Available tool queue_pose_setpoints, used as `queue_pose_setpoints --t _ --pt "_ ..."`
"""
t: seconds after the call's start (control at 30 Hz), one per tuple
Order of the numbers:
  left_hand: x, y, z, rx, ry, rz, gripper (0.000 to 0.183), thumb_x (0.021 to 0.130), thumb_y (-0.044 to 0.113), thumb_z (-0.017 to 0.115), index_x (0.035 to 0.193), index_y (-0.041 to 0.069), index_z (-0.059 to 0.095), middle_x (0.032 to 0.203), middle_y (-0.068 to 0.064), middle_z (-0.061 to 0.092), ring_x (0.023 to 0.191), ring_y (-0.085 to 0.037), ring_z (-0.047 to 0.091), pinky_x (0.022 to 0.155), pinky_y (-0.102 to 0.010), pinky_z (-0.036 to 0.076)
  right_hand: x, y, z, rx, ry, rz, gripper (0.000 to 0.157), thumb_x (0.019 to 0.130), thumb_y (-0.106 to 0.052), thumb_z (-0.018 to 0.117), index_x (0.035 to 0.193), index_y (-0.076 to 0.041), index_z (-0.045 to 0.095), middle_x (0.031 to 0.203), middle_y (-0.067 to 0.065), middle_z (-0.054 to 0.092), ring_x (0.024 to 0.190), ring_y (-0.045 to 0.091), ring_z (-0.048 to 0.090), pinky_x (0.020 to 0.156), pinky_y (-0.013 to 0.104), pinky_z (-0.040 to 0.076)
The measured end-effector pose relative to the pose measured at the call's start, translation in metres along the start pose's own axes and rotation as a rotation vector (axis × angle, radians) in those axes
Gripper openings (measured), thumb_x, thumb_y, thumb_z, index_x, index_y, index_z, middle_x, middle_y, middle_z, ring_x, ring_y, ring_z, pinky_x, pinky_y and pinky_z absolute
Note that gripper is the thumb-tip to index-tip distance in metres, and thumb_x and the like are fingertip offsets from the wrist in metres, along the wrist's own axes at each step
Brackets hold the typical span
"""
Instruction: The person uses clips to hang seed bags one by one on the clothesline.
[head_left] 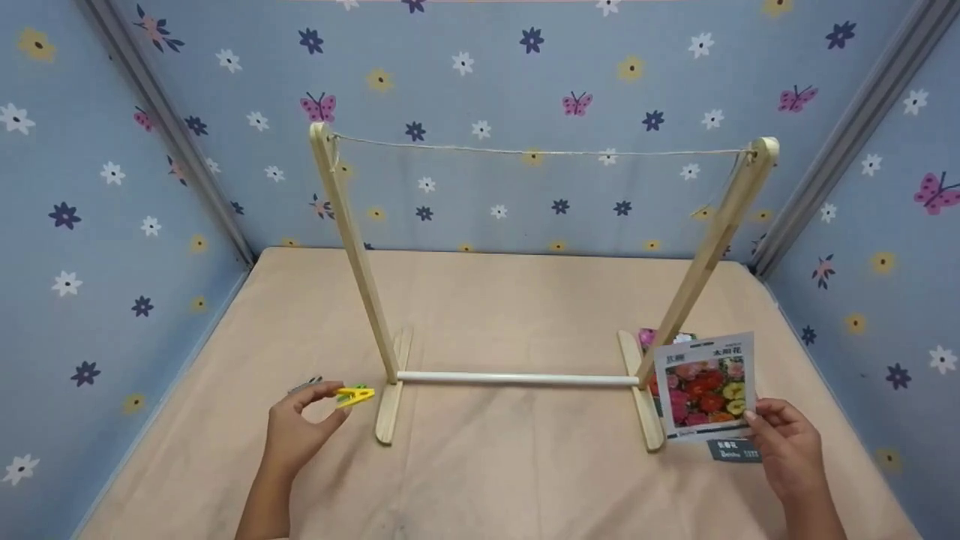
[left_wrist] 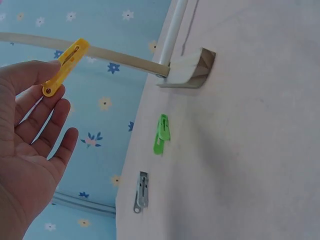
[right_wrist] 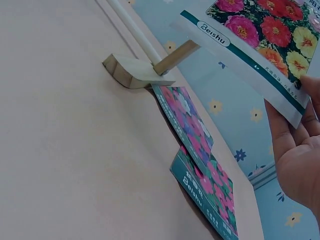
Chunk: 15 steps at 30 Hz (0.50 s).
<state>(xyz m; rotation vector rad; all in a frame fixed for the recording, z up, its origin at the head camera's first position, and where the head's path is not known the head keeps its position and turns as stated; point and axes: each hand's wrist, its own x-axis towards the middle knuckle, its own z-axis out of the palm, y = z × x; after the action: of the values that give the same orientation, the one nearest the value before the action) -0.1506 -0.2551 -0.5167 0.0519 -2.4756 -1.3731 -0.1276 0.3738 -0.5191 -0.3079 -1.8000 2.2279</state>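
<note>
Between thumb and index finger, my left hand (head_left: 298,429) pinches a yellow clothespin (left_wrist: 66,67), held above the cloth. On the cloth below lie a green clothespin (left_wrist: 162,134) and a grey clothespin (left_wrist: 142,191), both mostly hidden behind that hand in the head view. My right hand (head_left: 789,448) grips a flower seed packet (head_left: 705,386) by its lower right corner, its picture of red, pink and yellow blooms facing me. Two more seed packets, a pink and purple one (right_wrist: 184,122) and a pink one (right_wrist: 205,192), lie overlapping on the cloth beneath it.
A wooden frame stands in the middle, with a left post (head_left: 356,255), a right post (head_left: 709,255) and a white bar (head_left: 517,378) low between them. String (head_left: 540,153) runs across the post tops. Flower-patterned walls (head_left: 480,82) enclose the beige cloth surface (head_left: 480,465).
</note>
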Motion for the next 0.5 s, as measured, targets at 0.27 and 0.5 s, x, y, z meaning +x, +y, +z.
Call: queue_pose_setpoints --t 0.27,0.5 --pt "0.004 0.020 0.001 -0.053 -0.014 0.105 0.037 0.075 -0.003 0.081 0.110 0.003 0.072 0.107 -0.005 0.070 0.102 -0.019 0.062 0.099 -0.041 0.045 -0.005 -0.006 0.020 0.001 -0.116 -0.051 0.010 0.092 0.008 0.061 0.094 -0.002 0.060 0.092 0.002 0.067 0.086 0.011 0.063 0.072 0.023 0.056" --pt "0.007 0.039 -0.001 -0.132 -0.043 0.164 0.033 0.075 -0.001 0.083 0.105 0.003 0.072 0.106 -0.003 0.070 0.102 -0.014 0.061 0.098 -0.026 0.046 -0.011 -0.011 0.040 -0.084 -0.151 -0.043 0.010 0.089 0.012 0.061 0.093 0.004 0.057 0.089 0.003 0.066 0.088 0.013 0.063 0.075 0.024 0.057"
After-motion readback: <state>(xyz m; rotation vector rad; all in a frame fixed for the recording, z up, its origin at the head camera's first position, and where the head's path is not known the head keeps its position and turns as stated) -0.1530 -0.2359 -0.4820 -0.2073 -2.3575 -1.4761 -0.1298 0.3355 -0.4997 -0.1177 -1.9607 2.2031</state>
